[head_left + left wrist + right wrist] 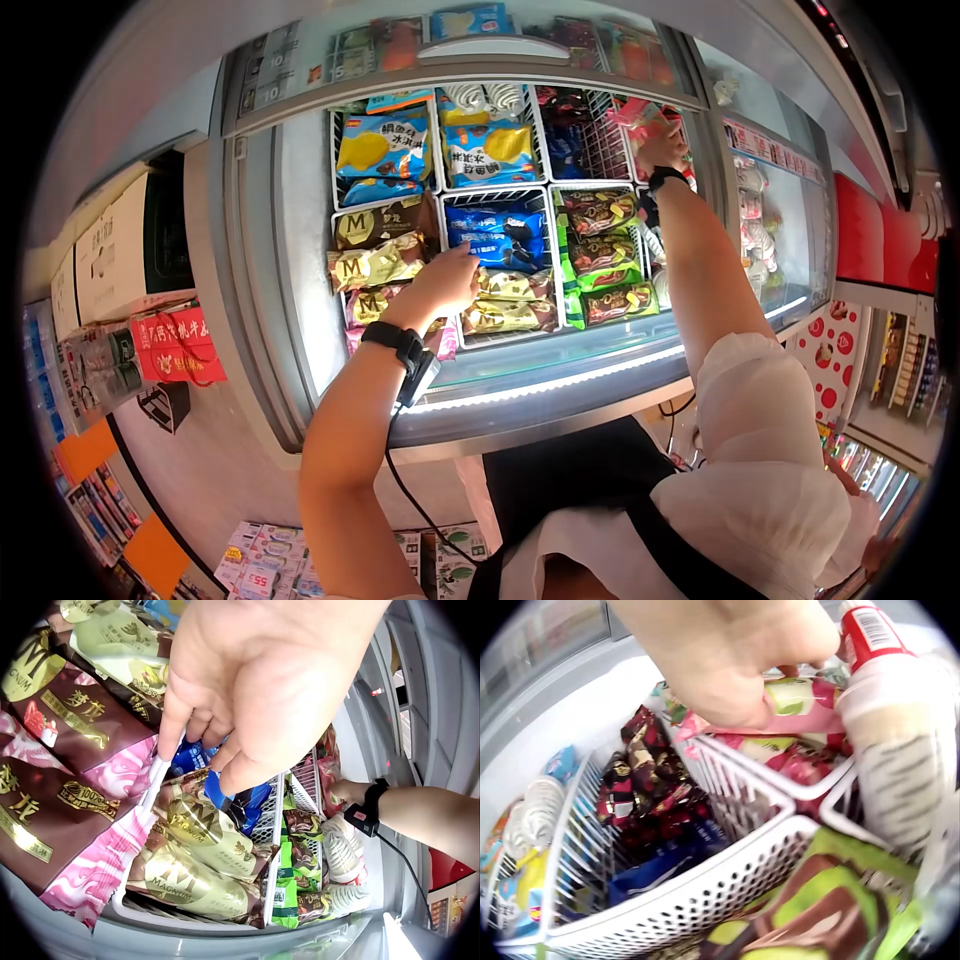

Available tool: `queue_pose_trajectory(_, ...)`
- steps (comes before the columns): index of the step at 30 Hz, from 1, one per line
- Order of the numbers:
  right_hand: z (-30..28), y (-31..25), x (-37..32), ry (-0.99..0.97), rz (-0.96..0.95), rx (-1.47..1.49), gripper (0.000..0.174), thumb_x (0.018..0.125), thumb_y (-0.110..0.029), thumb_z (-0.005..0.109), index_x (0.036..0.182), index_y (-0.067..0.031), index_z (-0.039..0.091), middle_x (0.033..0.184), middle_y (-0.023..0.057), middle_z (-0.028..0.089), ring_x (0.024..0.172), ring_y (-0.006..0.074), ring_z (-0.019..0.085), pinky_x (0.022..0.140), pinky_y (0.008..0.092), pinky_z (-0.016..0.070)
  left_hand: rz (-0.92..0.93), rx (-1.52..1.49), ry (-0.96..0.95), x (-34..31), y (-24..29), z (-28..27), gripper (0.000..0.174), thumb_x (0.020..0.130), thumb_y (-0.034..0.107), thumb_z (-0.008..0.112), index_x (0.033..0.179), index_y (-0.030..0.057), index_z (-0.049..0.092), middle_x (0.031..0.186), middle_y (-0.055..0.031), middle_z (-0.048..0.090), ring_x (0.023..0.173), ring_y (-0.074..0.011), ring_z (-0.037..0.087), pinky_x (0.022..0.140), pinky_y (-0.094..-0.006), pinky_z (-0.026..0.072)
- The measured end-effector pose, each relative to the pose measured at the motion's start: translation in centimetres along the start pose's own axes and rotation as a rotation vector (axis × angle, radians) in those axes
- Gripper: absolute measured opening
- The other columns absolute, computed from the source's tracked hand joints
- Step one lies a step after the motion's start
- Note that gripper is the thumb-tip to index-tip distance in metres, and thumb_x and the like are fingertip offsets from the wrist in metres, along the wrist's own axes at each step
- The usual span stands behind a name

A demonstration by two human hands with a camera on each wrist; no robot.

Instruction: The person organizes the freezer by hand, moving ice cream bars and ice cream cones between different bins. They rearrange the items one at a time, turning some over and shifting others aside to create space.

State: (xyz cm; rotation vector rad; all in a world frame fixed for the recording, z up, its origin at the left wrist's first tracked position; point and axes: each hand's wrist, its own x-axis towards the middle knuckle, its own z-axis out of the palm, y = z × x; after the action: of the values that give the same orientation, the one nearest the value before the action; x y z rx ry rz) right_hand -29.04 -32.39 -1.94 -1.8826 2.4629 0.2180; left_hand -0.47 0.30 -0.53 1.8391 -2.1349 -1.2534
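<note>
My left hand (pixel 450 283) is over the front middle basket, its thumb and fingers pinching the edge of a blue ice cream packet (pixel 251 806). Gold Magnum packets (pixel 199 877) lie just in front of it, and brown-and-pink Magnum packets (pixel 82 724) fill the basket to its left. At the far right of the freezer, my right hand (pixel 665 150) holds a pink ice cream packet (pixel 806 705) above a basket of similar pink packets (pixel 802 765). Its fingertips are partly hidden behind the hand in the right wrist view.
White wire baskets (pixel 742 776) divide the chest freezer. Green-and-brown packets (pixel 605 245) lie front right, with a red-capped cone (pixel 896 735) beside them. Blue-and-yellow packets (pixel 385 147) sit at the back left. A sliding glass lid (pixel 490 50) covers the far end; the lit front rim (pixel 540 385) is nearest me.
</note>
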Motion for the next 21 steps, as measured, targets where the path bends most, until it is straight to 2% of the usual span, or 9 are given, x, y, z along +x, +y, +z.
queue_pose_trajectory(1, 2.3, 1.1, 2.0, 0.223, -0.147, -0.108, 0.069, 0.09, -0.034, 0.049, 0.145, -0.0048, 0.02, 0.134, 0.0192, 0.047, 0.12, 0.0337, 0.05, 0.096, 0.0461, 0.0432, -0.003, -0.001, 0.018, -0.1, -0.1, 0.2, 0.038, 0.089, 0.019, 0.052, 0.121, -0.0031, 0.052, 0.137, -0.0268, 0.04, 0.118, -0.0366, 0.049, 0.099, -0.0395, 0.041)
queue_pose_trajectory(2, 1.9, 1.4, 2.4, 0.201, -0.198, 0.014, 0.053, 0.09, -0.029, 0.048, 0.134, -0.0035, 0.031, 0.124, 0.0207, 0.053, 0.112, 0.034, 0.055, 0.094, 0.0496, 0.042, -0.006, 0.001, 0.019, -0.1, 0.0, 0.3, 0.038, 0.089, 0.018, 0.052, 0.12, -0.0029, 0.052, 0.137, -0.0265, 0.04, 0.118, -0.0366, 0.05, 0.099, -0.0396, 0.0413)
queue_pose_trajectory(5, -1.2, -0.1, 0.4, 0.254, -0.241, -0.073, 0.023, 0.089, -0.02, 0.046, 0.106, -0.0037, 0.049, 0.104, 0.0211, 0.063, 0.093, 0.0322, 0.064, 0.083, 0.0497, 0.0472, -0.033, -0.014, -0.023, -0.2, 0.3, -0.4, 0.036, 0.089, 0.017, 0.051, 0.119, -0.0021, 0.053, 0.138, -0.0249, 0.039, 0.116, -0.0368, 0.051, 0.098, -0.0395, 0.0425)
queue_pose_trajectory(9, 3.0, 1.7, 2.5, 0.417, -0.366, -0.155, 0.026, 0.093, -0.024, 0.041, 0.105, -0.007, 0.056, 0.097, 0.0216, 0.065, 0.089, 0.0318, 0.066, 0.067, 0.0459, 0.0528, -0.001, -0.002, 0.016, 0.0, -0.4, 0.4, 0.035, 0.089, 0.017, 0.051, 0.117, -0.0026, 0.053, 0.138, -0.0251, 0.039, 0.113, -0.0372, 0.053, 0.096, -0.0403, 0.044)
queue_pose_trajectory(10, 2.2, 1.3, 0.5, 0.454, -0.367, -0.24, 0.026, 0.093, -0.025, 0.041, 0.107, -0.0082, 0.057, 0.102, 0.0201, 0.064, 0.089, 0.0306, 0.067, 0.065, 0.0438, 0.0542, 0.004, -0.003, 0.014, -0.1, -0.3, 0.2, 0.035, 0.089, 0.017, 0.051, 0.117, -0.0028, 0.053, 0.138, -0.0253, 0.039, 0.113, -0.0372, 0.053, 0.095, -0.0405, 0.0442)
queue_pose_trajectory(14, 4.9, 0.0, 3.0, 0.127, -0.234, -0.122, 0.037, 0.094, -0.023, 0.039, 0.124, -0.0022, 0.048, 0.116, 0.0184, 0.06, 0.097, 0.0348, 0.064, 0.077, 0.05, 0.0521, -0.012, -0.021, -0.023, -0.3, 0.1, -0.4, 0.031, 0.088, 0.016, 0.051, 0.11, -0.0049, 0.055, 0.135, -0.0267, 0.042, 0.104, -0.0384, 0.058, 0.091, -0.0412, 0.0464)
queue_pose_trajectory(17, 12.4, 1.9, 10.1, 0.28, -0.324, -0.286, 0.048, 0.093, -0.023, 0.041, 0.133, 0.0036, 0.038, 0.119, 0.0189, 0.059, 0.097, 0.0358, 0.064, 0.077, 0.0464, 0.0532, -0.014, -0.046, -0.035, -0.3, 0.3, -0.7, 0.029, 0.088, 0.015, 0.051, 0.108, -0.0046, 0.056, 0.135, -0.0288, 0.041, 0.105, -0.0386, 0.057, 0.091, -0.0418, 0.0463)
queue_pose_trajectory(19, 1.0, -0.6, 0.3, 0.071, -0.414, -0.079, 0.052, 0.085, -0.019, 0.05, 0.128, 0.0077, 0.04, 0.109, 0.0201, 0.063, 0.092, 0.0345, 0.065, 0.074, 0.0457, 0.0531, 0.007, -0.007, 0.003, -0.1, -0.1, -0.1, 0.029, 0.088, 0.015, 0.051, 0.109, -0.0043, 0.056, 0.135, -0.0287, 0.041, 0.106, -0.0384, 0.057, 0.092, -0.0419, 0.0462)
queue_pose_trajectory(21, 1.2, -2.1, -0.5, 0.252, -0.646, 0.077, 0.037, 0.082, -0.017, 0.053, 0.112, 0.0057, 0.05, 0.099, 0.0207, 0.065, 0.088, 0.0344, 0.065, 0.074, 0.0472, 0.0514, 0.023, -0.014, 0.026, 0.2, -0.7, 0.7, 0.031, 0.088, 0.015, 0.051, 0.111, -0.0043, 0.055, 0.135, -0.0269, 0.042, 0.107, -0.038, 0.056, 0.093, -0.041, 0.0459)
